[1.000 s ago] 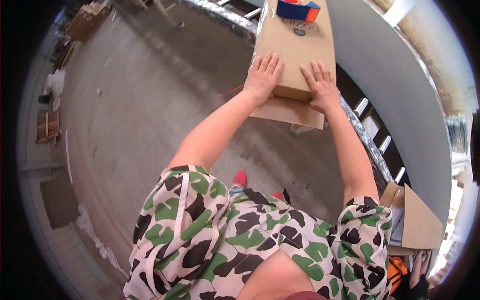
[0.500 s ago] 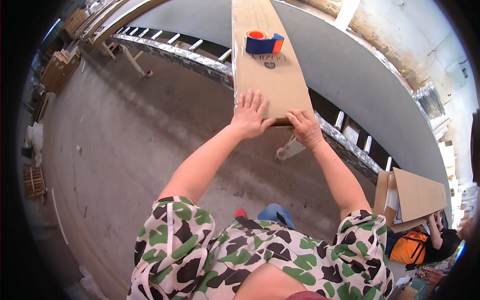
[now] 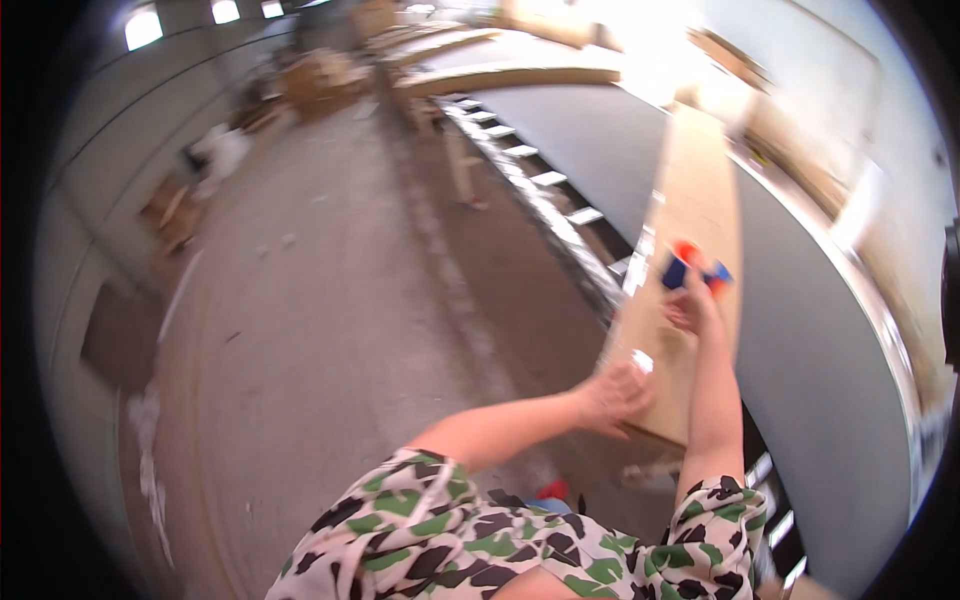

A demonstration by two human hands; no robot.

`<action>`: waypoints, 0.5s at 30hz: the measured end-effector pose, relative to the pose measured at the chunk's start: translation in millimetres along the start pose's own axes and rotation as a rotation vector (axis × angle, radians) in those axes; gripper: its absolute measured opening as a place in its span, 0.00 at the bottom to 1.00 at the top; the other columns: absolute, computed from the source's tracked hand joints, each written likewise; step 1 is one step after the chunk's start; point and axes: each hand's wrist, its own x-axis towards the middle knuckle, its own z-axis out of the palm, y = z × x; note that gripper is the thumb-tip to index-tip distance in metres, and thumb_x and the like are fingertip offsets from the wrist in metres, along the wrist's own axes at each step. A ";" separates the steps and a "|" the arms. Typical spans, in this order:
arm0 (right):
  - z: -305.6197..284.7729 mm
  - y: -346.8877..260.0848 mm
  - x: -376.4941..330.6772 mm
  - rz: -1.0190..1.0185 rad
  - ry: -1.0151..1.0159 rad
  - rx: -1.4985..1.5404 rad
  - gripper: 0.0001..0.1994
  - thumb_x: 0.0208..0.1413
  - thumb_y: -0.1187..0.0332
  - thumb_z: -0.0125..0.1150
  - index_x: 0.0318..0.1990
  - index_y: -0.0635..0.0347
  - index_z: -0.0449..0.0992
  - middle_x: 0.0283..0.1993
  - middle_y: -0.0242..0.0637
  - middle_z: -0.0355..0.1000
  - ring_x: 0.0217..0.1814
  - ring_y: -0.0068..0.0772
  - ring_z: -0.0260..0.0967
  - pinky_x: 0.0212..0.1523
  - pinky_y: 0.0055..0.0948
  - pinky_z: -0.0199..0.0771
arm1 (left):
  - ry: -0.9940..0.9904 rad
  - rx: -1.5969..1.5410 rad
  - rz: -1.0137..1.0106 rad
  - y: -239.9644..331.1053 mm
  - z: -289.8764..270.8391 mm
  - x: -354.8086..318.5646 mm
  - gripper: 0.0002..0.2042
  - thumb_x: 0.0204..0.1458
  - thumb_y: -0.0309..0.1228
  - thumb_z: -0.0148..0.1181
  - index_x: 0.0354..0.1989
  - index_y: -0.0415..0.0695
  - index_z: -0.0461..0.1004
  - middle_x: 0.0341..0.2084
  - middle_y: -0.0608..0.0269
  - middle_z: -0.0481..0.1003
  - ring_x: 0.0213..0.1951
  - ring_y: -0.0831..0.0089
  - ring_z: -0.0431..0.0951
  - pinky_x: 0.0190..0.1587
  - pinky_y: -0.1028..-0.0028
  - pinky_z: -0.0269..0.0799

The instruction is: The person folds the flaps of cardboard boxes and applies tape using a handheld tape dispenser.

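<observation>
The left hand (image 3: 615, 397), fingers bent but blurred, was at the near left edge of the long cardboard carton (image 3: 692, 170); whether it gripped anything I cannot tell. Farther up, the right hand (image 3: 693, 305) had left the carton's near end and closed its fingers on the blue-and-orange tape dispenser (image 3: 677, 274), previously untouched, above the carton's top. Beyond ran conveyor rollers (image 3: 550, 179).

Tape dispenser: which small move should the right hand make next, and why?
The right hand should probably close securely on the dispenser: it reaches the dispenser, but blur hides any grip, and the left hand is at the near end of the box.
</observation>
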 end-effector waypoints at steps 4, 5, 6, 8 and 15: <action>20.8 -18.8 62.0 0.194 0.437 -0.034 0.51 0.37 0.17 0.37 0.28 0.70 0.70 0.15 0.37 0.62 0.10 0.28 0.56 0.10 0.24 0.51 | -0.089 -0.062 -0.040 -2.8 1.3 -7.1 0.47 0.39 0.59 0.63 0.63 0.38 0.56 0.62 0.39 0.55 0.65 0.46 0.54 0.65 0.51 0.46; 29.4 -25.3 60.0 0.267 0.447 -0.025 0.46 0.42 0.21 0.41 0.28 0.68 0.69 0.16 0.37 0.63 0.12 0.28 0.57 0.10 0.24 0.52 | -0.086 -0.080 -0.056 3.3 -8.3 -13.6 0.48 0.39 0.59 0.62 0.63 0.37 0.55 0.62 0.38 0.55 0.66 0.46 0.53 0.66 0.51 0.45; 42.7 -29.1 61.4 0.221 0.469 -0.011 0.44 0.43 0.24 0.42 0.31 0.70 0.71 0.17 0.38 0.64 0.12 0.28 0.58 0.11 0.25 0.55 | -0.101 -0.077 -0.073 2.9 -16.4 -20.3 0.47 0.41 0.59 0.61 0.63 0.36 0.54 0.63 0.36 0.54 0.66 0.46 0.52 0.66 0.51 0.44; 36.4 -23.7 59.1 0.178 0.461 -0.076 0.40 0.47 0.31 0.44 0.41 0.69 0.72 0.21 0.38 0.67 0.17 0.31 0.63 0.16 0.27 0.64 | -0.111 -0.075 -0.092 1.3 -19.9 -25.1 0.47 0.42 0.59 0.61 0.63 0.35 0.54 0.63 0.36 0.54 0.67 0.45 0.52 0.67 0.51 0.43; 42.4 44.8 -143.5 -0.178 0.575 -0.461 0.26 0.56 0.55 0.47 0.60 0.57 0.64 0.48 0.43 0.72 0.44 0.42 0.74 0.37 0.40 0.78 | -0.195 -0.164 -0.051 -14.1 -20.3 -5.1 0.46 0.40 0.51 0.64 0.65 0.36 0.52 0.62 0.36 0.55 0.66 0.43 0.52 0.67 0.49 0.42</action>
